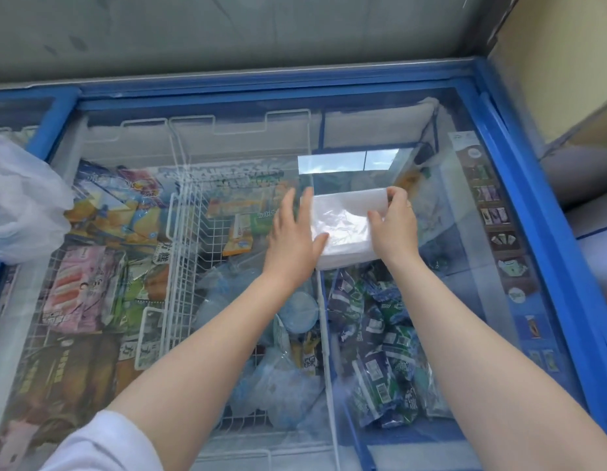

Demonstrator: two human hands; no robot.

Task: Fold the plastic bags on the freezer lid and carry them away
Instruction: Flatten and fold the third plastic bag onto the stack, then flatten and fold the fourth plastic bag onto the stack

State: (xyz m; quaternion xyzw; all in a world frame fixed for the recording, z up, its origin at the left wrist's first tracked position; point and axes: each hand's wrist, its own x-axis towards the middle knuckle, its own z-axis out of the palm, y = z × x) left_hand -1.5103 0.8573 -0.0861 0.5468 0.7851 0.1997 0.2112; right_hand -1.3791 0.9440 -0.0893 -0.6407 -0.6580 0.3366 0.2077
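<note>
Centrally, a folded stack of white plastic bags (342, 226) lies flat on the glass freezer lid (465, 232), toward its right half; the stack forms a compact rectangle with its long edges running left to right; the left hand (293, 236) rests on the stack's left edge with fingers straight and spread, palm down, pressing rather than gripping; the right hand (393, 226) holds the stack's right edge, thumb on the top surface and fingers curled over the far right corner, pinching the layers together; both forearms extend from the lower edge of the view, and a white sleeve (104, 443) covers the left upper arm; a second, loose translucent plastic bag (19, 198) sits bunched at the lid's left edge, well apart from the hands; a blue frame (519, 185) borders the lid; beneath the glass, white wire baskets (179, 232) hold packaged frozen goods, with green and purple wrappers (380, 351) below the right forearm.
</note>
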